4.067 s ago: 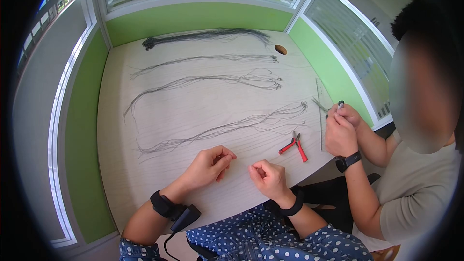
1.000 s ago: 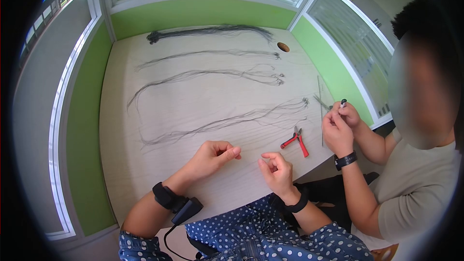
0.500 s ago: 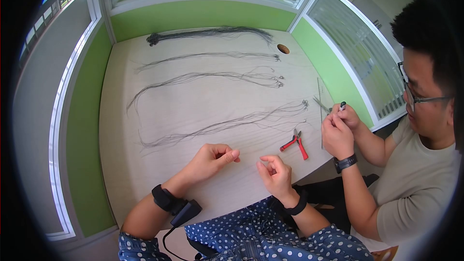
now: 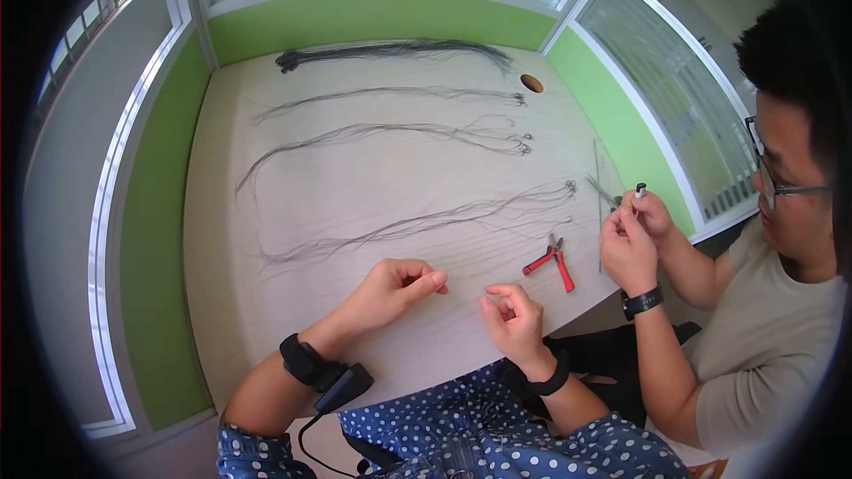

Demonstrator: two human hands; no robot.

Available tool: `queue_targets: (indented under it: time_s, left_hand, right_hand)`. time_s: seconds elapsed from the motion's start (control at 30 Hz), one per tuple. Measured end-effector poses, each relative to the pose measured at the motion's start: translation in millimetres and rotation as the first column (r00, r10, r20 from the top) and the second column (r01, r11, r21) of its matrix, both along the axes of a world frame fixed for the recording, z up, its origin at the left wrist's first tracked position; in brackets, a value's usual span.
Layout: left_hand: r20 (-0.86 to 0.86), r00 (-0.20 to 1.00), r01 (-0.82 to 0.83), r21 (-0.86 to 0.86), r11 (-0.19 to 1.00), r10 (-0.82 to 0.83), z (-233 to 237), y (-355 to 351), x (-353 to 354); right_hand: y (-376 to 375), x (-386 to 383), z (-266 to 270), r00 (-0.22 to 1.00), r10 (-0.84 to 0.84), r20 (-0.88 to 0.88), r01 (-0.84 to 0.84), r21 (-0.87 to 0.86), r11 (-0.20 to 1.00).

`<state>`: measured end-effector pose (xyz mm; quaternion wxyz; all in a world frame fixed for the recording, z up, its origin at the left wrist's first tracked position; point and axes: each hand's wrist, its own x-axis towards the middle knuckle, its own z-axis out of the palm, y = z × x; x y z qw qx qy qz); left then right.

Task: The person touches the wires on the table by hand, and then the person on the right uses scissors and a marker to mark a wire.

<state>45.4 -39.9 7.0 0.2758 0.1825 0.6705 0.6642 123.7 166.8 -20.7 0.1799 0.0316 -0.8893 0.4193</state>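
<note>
My left hand (image 4: 390, 291) is just above the table's near part, its thumb and index finger pinched together. To its right, my right hand (image 4: 517, 324) has curled fingers, with thumb and index close together. Whatever either pinch holds is too fine to make out. Beyond my hands lies a loose bundle of thin dark strands (image 4: 390, 231), with small knotted ends at the right. Red-handled pliers (image 4: 554, 263) rest with handles spread, beyond and to the right of my right hand.
Two more thin strand bundles (image 4: 382, 127) and a thicker dark bundle (image 4: 399, 53) lie farther back on the table (image 4: 373, 186). At the right, a co-worker's hands (image 4: 635, 235) hold a dark-capped pen-like object (image 4: 640, 191), near scissors (image 4: 603, 192). Green partitions (image 4: 382, 22) enclose the table.
The whole view has shifted slightly, so the table's things appear a little higher and farther right. My hands keep nearly the same pose, and the pliers lie as before.
</note>
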Motion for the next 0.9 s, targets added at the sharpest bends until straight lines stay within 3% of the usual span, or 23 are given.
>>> queue_targets:
  time_s: [0.9]
  left_hand:
    - [0.007, 1.0, 0.002, -0.022, 1.0, -0.002, -2.8, 1.0, -1.3]
  right_hand:
    - [1.3, 0.2, 2.1, 1.0, 0.015, 0.018, -0.015, -0.008, 1.0]
